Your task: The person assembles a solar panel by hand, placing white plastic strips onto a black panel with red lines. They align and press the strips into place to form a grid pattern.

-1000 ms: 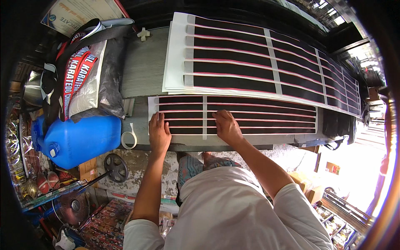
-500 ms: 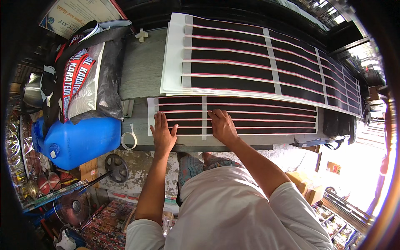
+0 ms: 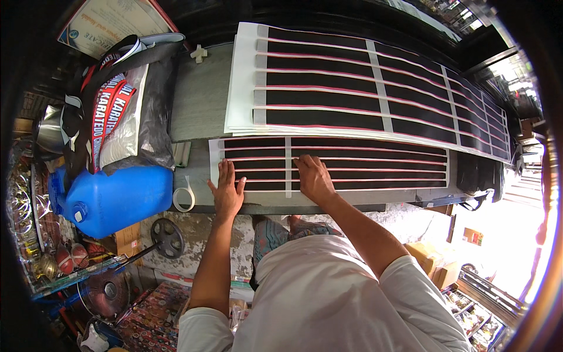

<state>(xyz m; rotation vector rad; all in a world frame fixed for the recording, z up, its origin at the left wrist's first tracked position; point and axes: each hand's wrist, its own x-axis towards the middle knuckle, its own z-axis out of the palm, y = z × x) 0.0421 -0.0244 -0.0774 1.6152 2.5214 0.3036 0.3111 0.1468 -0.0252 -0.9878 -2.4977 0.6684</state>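
- On my feed the left hand is spread out and released, its fingers laid over the left end of the near striped sheet.
- I see the right hand with bent fingers, tips down on that same sheet, just right of a pale cross band. Whether it pinches anything between finger and thumb, I cannot tell.
- The near striped sheet lies flat along the near side of the grey surface — black strips parted by white and red lines running left to right, with further pale bands at its left and right ends.
- Beyond it I have a larger striped stack, white sheets showing at its left side, on the far part of the surface.
- Left of the left hand, near the surface's near edge, sits a pale tape roll, its loose end sticking up.
- Further left I make out a blue jug with a filled plastic bag on its far side; red and black lettered straps lie over the bag.
- A small white cross-shaped piece lies far, between bag and stack.
- Below the surface, to the left, I spot a dark spoked wheel; at near right — cardboard boxes.
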